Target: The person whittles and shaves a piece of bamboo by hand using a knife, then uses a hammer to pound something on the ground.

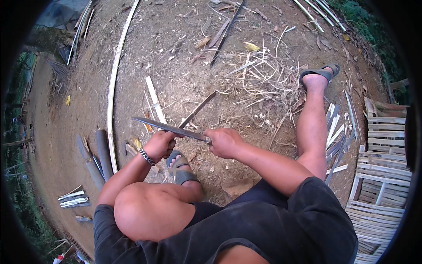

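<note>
My right hand (224, 143) is closed around the handle of a machete (160, 125), whose long grey blade points left across the front of my left hand. My left hand (160, 146), with a chain bracelet at its wrist, is closed on a narrow dark-brown strip (200, 108) that looks like split bamboo. This strip slants up and to the right from my fingers, and the blade crosses it close to them. The strip's lower end is hidden by the hand. Both hands are above my left foot, between my bent left knee and outstretched right leg.
A tangle of thin shavings (268, 83) covers the dirt ahead. One long pale strip (115, 83) runs along the left, near dark bamboo pieces (103, 152). Split strips (335, 127) lie beyond my right leg, beside a slatted bamboo frame (380, 176). A shorter pale strip (154, 99) lies ahead.
</note>
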Motion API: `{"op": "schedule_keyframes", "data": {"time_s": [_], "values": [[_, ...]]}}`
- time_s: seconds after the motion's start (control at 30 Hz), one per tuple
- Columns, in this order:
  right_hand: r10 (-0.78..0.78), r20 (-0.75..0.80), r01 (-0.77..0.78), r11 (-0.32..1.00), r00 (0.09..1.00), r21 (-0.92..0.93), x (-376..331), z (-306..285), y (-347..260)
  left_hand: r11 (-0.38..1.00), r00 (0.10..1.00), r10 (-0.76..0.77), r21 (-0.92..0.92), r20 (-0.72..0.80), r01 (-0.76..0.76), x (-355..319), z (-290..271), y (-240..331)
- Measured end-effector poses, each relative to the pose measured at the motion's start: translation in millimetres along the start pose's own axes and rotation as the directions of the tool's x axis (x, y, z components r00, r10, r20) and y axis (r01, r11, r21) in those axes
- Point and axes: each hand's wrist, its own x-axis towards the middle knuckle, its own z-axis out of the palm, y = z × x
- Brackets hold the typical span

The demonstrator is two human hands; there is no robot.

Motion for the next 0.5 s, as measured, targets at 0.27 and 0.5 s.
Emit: {"op": "schedule_keyframes", "data": {"time_s": [0.27, 0.5], "values": [[0.209, -0.023, -0.209, 0.978, 0.978, -0.016, 21, -5, 29, 0.977, 0.988, 0.135, 0.177, -0.075, -0.120, 6, -1, -8], [0.403, -0.019, -0.401, 0.914, 0.915, 0.063, 24, -16, 94, 0.972, 0.988, 0.151, 0.184, -0.027, -0.144, 12, -1, -9]]}}
